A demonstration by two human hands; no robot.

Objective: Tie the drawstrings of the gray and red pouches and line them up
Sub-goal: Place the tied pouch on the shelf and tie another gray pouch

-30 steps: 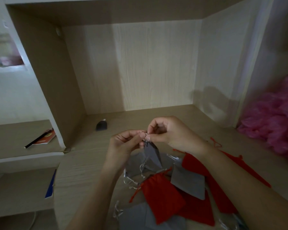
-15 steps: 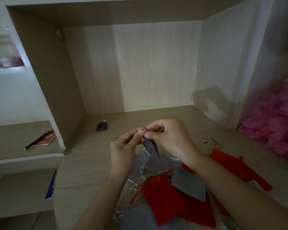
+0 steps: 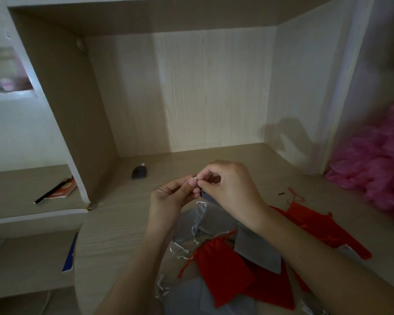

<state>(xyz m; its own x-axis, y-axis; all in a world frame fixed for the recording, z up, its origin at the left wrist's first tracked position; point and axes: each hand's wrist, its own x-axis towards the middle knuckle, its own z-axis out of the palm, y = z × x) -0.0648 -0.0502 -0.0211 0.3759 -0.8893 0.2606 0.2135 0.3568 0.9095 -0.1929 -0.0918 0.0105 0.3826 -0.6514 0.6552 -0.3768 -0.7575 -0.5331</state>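
My left hand [image 3: 173, 198] and my right hand [image 3: 228, 189] meet above the desk and pinch the silver drawstring [image 3: 195, 178] of a small gray pouch [image 3: 208, 196]. The pouch hangs below my fingers, mostly hidden by my right hand. Under my hands lies a loose pile of gray pouches [image 3: 255, 251] and red pouches [image 3: 221, 267], overlapping one another, with silver cords [image 3: 180, 248] trailing to the left. Another red pouch [image 3: 314, 221] lies to the right.
The wooden desk [image 3: 114, 226] sits inside a cubby with a back wall and side panels. A small dark object [image 3: 139, 172] lies near the back left corner. A pink fluffy mass [image 3: 378, 169] fills the right side. A pen and booklet [image 3: 57, 188] rest on the left shelf.
Both hands have shifted slightly while working the drawstring; the gray pouch has turned and is now more hidden behind my right hand. The pile below has not moved.
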